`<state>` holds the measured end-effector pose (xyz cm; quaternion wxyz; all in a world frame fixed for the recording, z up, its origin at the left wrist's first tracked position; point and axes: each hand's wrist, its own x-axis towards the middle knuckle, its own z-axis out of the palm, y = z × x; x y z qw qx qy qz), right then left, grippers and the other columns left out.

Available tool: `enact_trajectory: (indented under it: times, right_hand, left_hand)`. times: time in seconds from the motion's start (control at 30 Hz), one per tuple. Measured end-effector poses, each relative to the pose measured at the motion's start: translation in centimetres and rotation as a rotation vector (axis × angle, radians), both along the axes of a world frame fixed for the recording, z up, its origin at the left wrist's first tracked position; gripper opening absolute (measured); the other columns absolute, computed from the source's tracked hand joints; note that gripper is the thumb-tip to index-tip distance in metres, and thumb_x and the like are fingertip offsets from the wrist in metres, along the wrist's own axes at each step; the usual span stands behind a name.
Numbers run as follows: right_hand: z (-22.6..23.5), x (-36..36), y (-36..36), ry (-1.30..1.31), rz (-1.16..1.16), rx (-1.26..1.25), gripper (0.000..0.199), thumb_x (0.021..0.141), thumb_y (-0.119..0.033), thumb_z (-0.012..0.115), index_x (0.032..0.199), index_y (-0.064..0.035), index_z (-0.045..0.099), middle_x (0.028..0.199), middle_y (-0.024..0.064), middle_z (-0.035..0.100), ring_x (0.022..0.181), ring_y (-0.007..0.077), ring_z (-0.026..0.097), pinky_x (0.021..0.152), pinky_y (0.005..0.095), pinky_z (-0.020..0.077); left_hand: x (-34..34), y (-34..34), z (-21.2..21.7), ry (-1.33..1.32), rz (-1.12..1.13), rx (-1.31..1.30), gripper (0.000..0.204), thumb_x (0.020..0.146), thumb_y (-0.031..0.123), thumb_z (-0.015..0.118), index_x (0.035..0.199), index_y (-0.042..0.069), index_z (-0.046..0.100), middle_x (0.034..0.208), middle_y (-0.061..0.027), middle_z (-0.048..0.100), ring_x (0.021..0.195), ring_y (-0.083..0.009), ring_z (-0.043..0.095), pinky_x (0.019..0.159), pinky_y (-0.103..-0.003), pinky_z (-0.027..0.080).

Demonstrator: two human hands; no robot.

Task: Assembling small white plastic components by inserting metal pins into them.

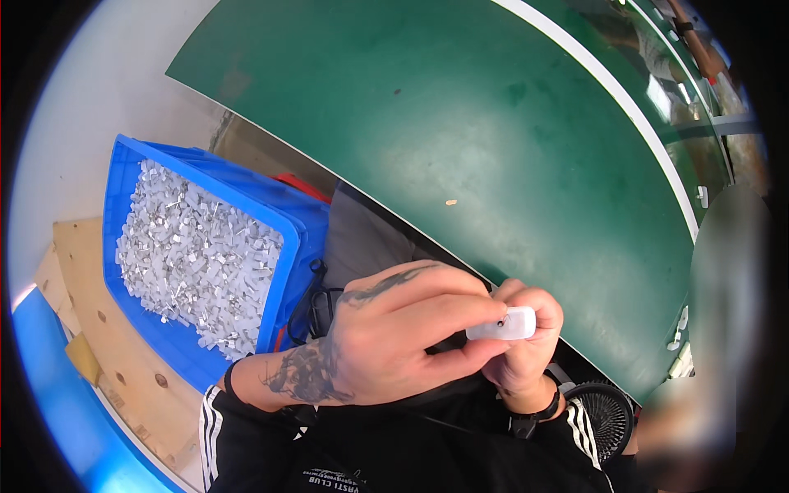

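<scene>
Just in front of my body, both hands meet around a small white plastic piece (518,324), rectangular with rounded corners. A tiny dark spot or metal bit shows on its face. My right hand (530,361) pinches the piece's right end, its fingers curled behind it. From the left, my tattooed left hand (403,329) reaches across. Its thumb and index finger close on the left end, beside the dark spot. Whether those fingertips also hold a tiny part is unclear.
At left, a blue bin (205,177) is full of small white plastic pieces with shiny metal bits. A green table (370,107) stretches ahead, with a small tan scrap (450,202) on it. White pieces (679,333) lie along its right side. A black fan (604,419) stands near my right forearm.
</scene>
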<state>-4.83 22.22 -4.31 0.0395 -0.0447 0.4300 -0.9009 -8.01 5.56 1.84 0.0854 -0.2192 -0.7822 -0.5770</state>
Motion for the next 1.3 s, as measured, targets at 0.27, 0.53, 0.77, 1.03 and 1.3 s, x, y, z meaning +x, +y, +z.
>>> enact_trajectory:
  times: [0.27,0.53,0.77,1.03,1.3]
  right_hand:
    - [0.5,-0.2,-0.4,0.048,0.016,0.034,0.012,0.085,-0.001,0.067,0.091,0.0036,0.058,0.088,0.0174,0.063,0.071,0.0146,0.061,0.063,0.0231,0.0499]
    - [0.6,-0.2,-0.6,0.028,0.006,0.043,0.011,0.085,0.0,0.066,0.09,0.0035,0.057,0.089,0.0175,0.063,0.072,0.0143,0.061,0.064,0.0229,0.0503]
    - [0.2,0.1,-1.1,0.02,-0.01,0.03,0.012,0.086,-0.001,0.066,0.091,0.003,0.056,0.089,0.016,0.062,0.073,0.013,0.06,0.065,0.0227,0.0503]
    - [1.3,0.1,-1.8,-0.101,-0.021,0.159,0.027,0.082,-0.017,0.076,0.085,-0.0057,0.051,0.083,0.006,0.056,0.072,0.0104,0.053,0.065,0.0233,0.0449]
    - [2.8,-1.6,2.4,-0.097,-0.027,0.174,0.009,0.087,0.002,0.063,0.092,0.0038,0.055,0.093,0.0161,0.063,0.072,0.0173,0.064,0.069,0.0288,0.0532]
  left_hand:
    - [0.4,-0.8,-0.4,0.11,0.011,-0.022,0.031,0.062,0.006,0.085,0.09,0.007,0.07,0.092,-0.0084,0.068,0.064,-0.0186,0.064,0.055,-0.025,0.05]
    - [0.3,-1.0,-0.5,0.131,0.0,-0.048,0.036,0.061,0.002,0.083,0.094,0.007,0.069,0.095,-0.0084,0.067,0.065,-0.0186,0.064,0.055,-0.025,0.05]
    - [0.2,-1.1,-1.0,0.13,0.006,-0.009,0.034,0.063,0.001,0.082,0.094,0.006,0.069,0.094,-0.0094,0.067,0.069,-0.0201,0.066,0.057,-0.027,0.053]
    - [0.2,-1.3,-1.5,0.093,0.042,0.103,0.031,0.063,-0.001,0.083,0.09,0.002,0.068,0.088,-0.0123,0.069,0.07,-0.0214,0.068,0.06,-0.026,0.054]
    - [-0.6,-3.1,1.5,0.168,-0.063,-0.01,0.052,0.067,0.017,0.084,0.11,0.0,0.06,0.101,-0.018,0.063,0.074,-0.0284,0.064,0.06,-0.029,0.052]
